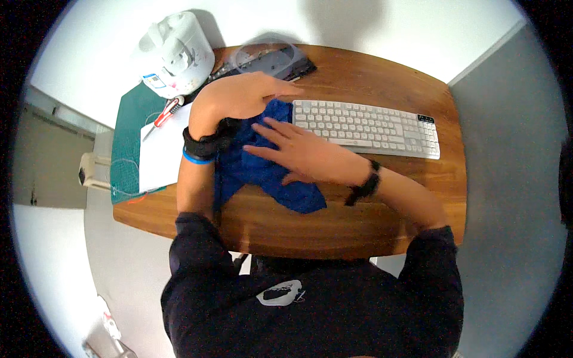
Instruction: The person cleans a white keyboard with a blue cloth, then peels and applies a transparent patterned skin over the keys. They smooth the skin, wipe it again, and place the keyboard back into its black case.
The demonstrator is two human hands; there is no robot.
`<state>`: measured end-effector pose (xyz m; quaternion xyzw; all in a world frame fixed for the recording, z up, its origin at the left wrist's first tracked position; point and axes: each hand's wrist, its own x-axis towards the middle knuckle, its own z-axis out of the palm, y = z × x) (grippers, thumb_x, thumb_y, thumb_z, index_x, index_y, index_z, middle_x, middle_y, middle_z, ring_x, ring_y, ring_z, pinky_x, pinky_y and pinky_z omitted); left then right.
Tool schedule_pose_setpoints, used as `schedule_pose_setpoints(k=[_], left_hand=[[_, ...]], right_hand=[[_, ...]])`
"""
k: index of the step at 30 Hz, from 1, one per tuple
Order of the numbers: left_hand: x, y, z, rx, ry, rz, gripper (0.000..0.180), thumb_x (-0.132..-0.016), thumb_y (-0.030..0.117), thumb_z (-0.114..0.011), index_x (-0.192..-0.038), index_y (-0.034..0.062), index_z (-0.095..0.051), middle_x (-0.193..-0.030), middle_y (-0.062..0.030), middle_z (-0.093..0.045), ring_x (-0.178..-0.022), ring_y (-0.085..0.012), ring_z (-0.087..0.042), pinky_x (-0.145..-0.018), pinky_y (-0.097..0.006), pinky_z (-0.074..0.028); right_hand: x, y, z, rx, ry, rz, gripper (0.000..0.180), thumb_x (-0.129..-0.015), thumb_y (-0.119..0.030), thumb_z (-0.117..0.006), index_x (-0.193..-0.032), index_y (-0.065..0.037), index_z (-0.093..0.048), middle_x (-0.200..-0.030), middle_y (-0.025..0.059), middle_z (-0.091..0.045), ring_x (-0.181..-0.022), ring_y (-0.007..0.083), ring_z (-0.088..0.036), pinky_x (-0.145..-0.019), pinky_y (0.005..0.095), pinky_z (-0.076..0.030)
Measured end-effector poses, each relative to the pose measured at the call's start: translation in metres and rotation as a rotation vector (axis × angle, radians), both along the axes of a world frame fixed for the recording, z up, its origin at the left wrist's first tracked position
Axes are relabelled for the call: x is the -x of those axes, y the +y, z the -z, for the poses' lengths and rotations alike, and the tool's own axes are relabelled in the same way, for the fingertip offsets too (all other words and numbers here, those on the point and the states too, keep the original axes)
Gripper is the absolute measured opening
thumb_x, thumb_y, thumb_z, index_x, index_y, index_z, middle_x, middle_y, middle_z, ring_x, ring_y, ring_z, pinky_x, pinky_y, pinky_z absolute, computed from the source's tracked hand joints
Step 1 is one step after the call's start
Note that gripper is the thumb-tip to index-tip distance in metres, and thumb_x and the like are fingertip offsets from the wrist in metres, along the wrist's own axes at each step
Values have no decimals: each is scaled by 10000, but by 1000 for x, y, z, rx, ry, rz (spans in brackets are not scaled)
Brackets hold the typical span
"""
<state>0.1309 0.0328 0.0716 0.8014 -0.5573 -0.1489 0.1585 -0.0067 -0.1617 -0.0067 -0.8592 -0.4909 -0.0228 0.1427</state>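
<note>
A blue cloth (262,179) lies on the wooden table (370,209) in front of me. My right hand (298,149) rests flat on the cloth with fingers spread, pointing left. My left hand (250,92) lies at the cloth's far edge, fingers pointing right toward the keyboard, pressing on the fabric. Both wrists wear dark bands; the left one also has a blue band.
A white keyboard (370,128) sits right of the cloth. A green cutting mat (128,137) with white paper (161,152) and a red-handled screwdriver (162,116) lies at the left. A white rice cooker (179,53) and a dark board (268,62) stand at the back.
</note>
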Motion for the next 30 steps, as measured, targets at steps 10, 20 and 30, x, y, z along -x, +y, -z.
schedule_pose_setpoints(k=[10,20,30], left_hand=[[105,28,-75,127,-255,-216,765,-849,-85,-538,-1582,128,-575,-1634,-185,-547,-1416,-444,-583,-1155,-488,-518],[139,20,-93,-12,-398,-205,757,-848,-107,-562,-1566,131,-591,-1640,-195,-530,-1320,-473,-635,-1079,-522,-560],[31,-58,88,-107,-187,-5,1270,-827,552,-904,-1695,-78,-225,-1760,-359,-214,-1633,-520,-242,-1342,-518,-270]], right_hand=[[13,27,-73,-252,126,-49,420,-904,-126,-762,-1306,-96,-644,-1228,185,-618,-1125,452,-700,-901,526,-598],[74,-91,-117,-664,-63,336,684,-822,52,-739,-1482,-50,-592,-1367,150,-636,-1301,329,-633,-1136,452,-498],[26,-125,15,90,216,694,1032,-938,-597,-793,-1730,-173,-283,-1751,355,-202,-1580,652,-219,-1263,696,-305]])
